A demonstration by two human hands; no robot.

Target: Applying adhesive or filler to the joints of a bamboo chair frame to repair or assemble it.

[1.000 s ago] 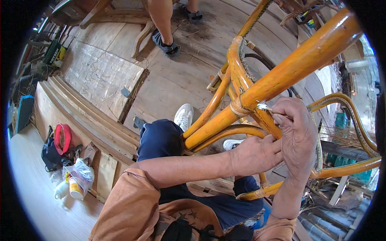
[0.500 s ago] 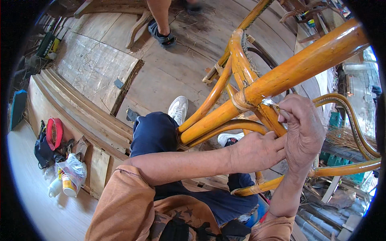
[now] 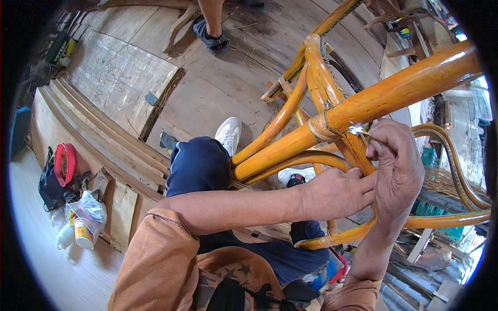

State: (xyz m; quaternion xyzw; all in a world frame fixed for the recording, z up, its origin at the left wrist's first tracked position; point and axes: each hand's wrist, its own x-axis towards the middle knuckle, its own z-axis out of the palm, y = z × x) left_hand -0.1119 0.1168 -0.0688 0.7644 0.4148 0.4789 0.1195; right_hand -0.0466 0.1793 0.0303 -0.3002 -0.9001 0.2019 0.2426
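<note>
Orange, shiny cane makes up the big frame (image 3: 410, 83) that I see from where I stand, with fat round poles and thin bent ones. Its fattest pole slants up just past the right hand (image 3: 398, 166), on the side away from the person's body. The right hand has its thumb and finger pinched on a small thin thing (image 3: 365, 133). The tip of that thing is at the frame's joint, just to the left of the right hand. A bright white spot shows by the tip, and I cannot tell if it is stuff or just light. The left hand (image 3: 334, 196) is just below and left of the right hand, with its fingers bent. Its fingertips are hidden, so I cannot tell if it grips anything. A tan band (image 3: 320, 127) goes round the fat pole, above the left hand. A blue trouser knee (image 3: 197, 168) is to the left of the left hand, and a white shoe (image 3: 228, 136) is just past it. Far to the left of both hands lie a red round thing (image 3: 64, 164) and a small white tub (image 3: 83, 233). Another person's foot in a dark sandal (image 3: 212, 42) is on the wooden floor (image 3: 207, 98), well beyond both hands.
</note>
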